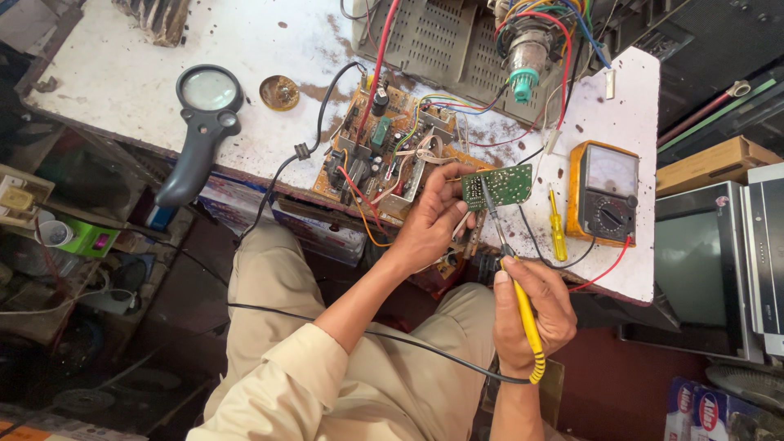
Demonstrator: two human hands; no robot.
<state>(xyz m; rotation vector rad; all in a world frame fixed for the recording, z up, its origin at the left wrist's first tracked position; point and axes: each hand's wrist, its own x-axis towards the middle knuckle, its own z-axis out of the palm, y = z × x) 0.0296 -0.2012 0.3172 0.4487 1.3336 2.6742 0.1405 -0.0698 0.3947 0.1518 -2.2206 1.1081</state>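
Firmly closed, the right hand (532, 306) wraps the yellow soldering iron (527, 320), whose thin tip reaches toward twelve o'clock onto the small green circuit board (498, 186). The left hand (429, 220) pinches that board at its nine o'clock edge, fingers curled around it, holding it just above the table edge (122, 82). At nine o'clock from the board lies a larger brown circuit board (380, 147) crowded with parts and coloured wires. At three o'clock a yellow screwdriver (557, 229) lies just beside an orange-cased multimeter (603, 192). Farther toward ten o'clock sits a small round brass tin (279, 92), its contents too unclear to tell, with a black magnifying glass (202, 122) beside it.
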